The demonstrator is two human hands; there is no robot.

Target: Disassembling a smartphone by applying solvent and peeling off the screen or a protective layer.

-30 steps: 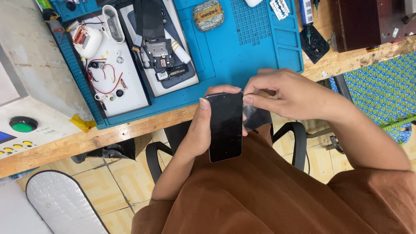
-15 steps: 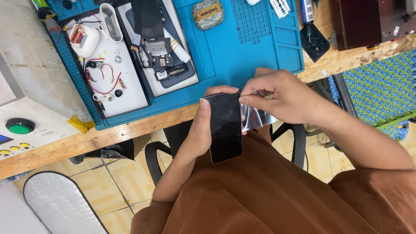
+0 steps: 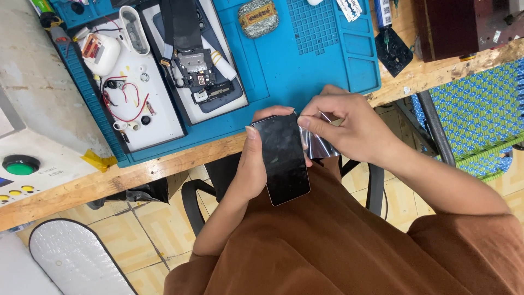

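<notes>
At far left on the desk (image 3: 82, 188), a white box with a green button (image 3: 20, 164); beside it, a blue mat (image 3: 305, 60) bearing white trays of opened devices. Below the desk edge, the left hand (image 3: 251, 164) grips a dark phone (image 3: 283, 157) upright. The right hand (image 3: 352, 128) pinches a shiny film (image 3: 316, 143), now drawn further off the phone's right edge than half a second earlier, indicating peeling under way.

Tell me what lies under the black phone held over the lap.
Under the black phone show the left hand gripping its edge and the brown garment. A shiny film, pinched by the right hand, emerges beside it; the phone's back is hidden.
</notes>
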